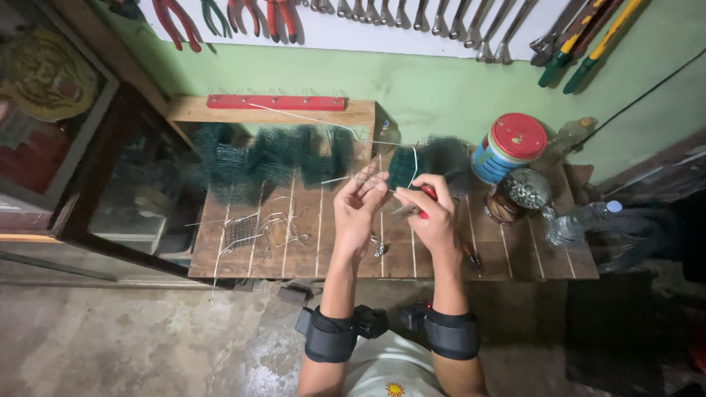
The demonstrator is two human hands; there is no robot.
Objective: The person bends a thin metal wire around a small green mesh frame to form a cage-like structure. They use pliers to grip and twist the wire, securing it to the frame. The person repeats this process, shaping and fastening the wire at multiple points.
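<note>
Left hand pinching thin wire taut mid-frame, right hand clenched round red-handled pliers to bend it above the slatted bench.

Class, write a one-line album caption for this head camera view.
Over a slatted wooden bench, the left hand pinches thin wire while the right hand grips red-handled pliers.

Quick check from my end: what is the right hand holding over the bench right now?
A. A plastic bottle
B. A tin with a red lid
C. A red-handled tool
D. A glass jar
C: the right hand grips a red-handled tool over the wooden bench, while the left hand pinches a thin wire; the tin, jar and bottle stand untouched to the side.
</note>
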